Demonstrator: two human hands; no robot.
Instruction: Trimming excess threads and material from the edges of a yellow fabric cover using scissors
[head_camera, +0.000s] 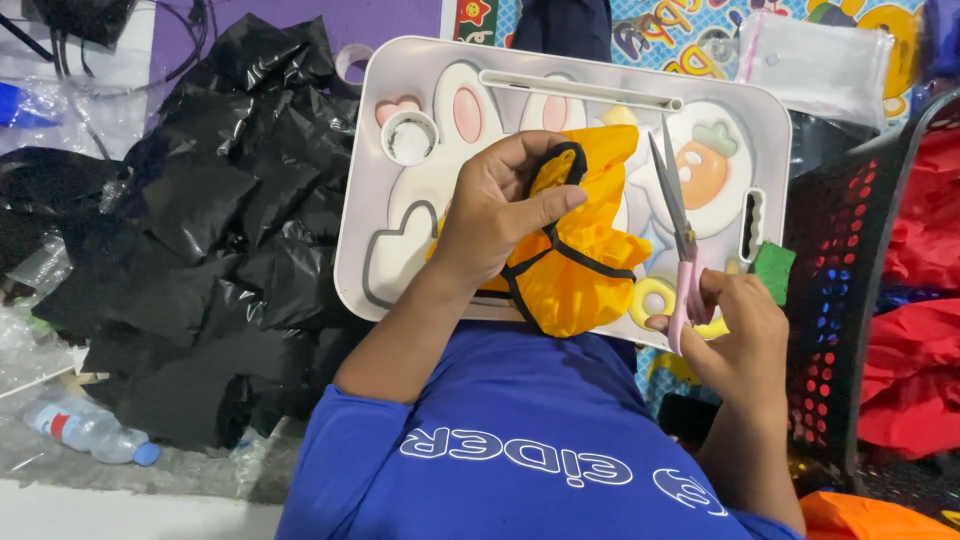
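Two hands worked over a small white lap tray with a cartoon rabbit and carrot printed on it, its rim (560, 58) rounded at the corners. Largest in view was the heap of crumpled black plastic bags (210, 250), spreading from 9 o'clock of the tray down toward 7 o'clock. At 3 o'clock stood a black perforated basket (835, 290), its far side cut off by the picture edge, with red cloth (915, 340) bunched beyond it. The person's blue sleeve and shirt (520, 450) filled the 6 o'clock area and hid the tray's near edge.

On the tray lay the yellow fabric with black trim (580, 255), bunched so that its full shape could not be made out. The left hand (495, 205) was clamped on its upper edge, thumb across the black trim. At 3 o'clock of the fabric, the right hand (745, 335) was closed around the pink handles of the scissors (678, 230), blades pointing toward 12 o'clock and nearly together. A clear plastic bottle (85, 428) lay on the floor at 8 o'clock, partly under wrapping.
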